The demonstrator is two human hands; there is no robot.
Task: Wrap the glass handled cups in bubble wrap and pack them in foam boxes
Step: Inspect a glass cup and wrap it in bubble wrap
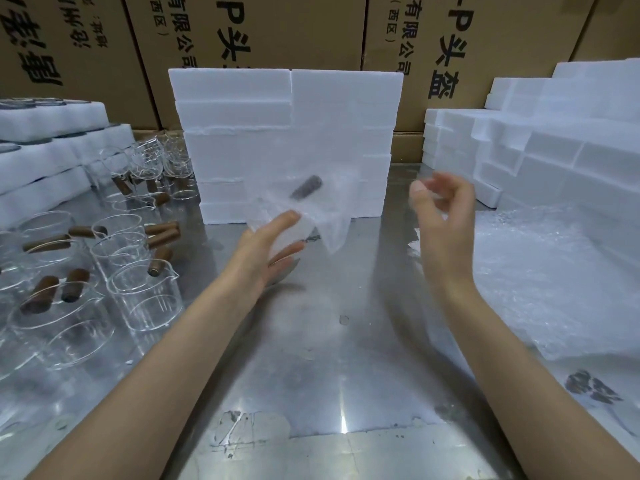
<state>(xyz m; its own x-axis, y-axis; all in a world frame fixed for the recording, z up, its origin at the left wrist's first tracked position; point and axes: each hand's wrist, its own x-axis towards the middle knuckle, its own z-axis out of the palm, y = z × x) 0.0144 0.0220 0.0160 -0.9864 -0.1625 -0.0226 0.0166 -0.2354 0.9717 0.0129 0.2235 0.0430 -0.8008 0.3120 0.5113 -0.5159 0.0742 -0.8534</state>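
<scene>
Behind, cartons w/ "有限公司", "西区", "头盔"; left hand gripping bubble-wrapped cup, right hand loosely curled, empty.

White foam boxes ahead of me; clear cups with brown handles; silvery grey counter; tan cartons, black print.

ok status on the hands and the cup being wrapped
Left hand holds the bubble-wrapped cup above the metal table. Right hand blurred, fingers curled, grip unclear. Nothing blocking.
</scene>
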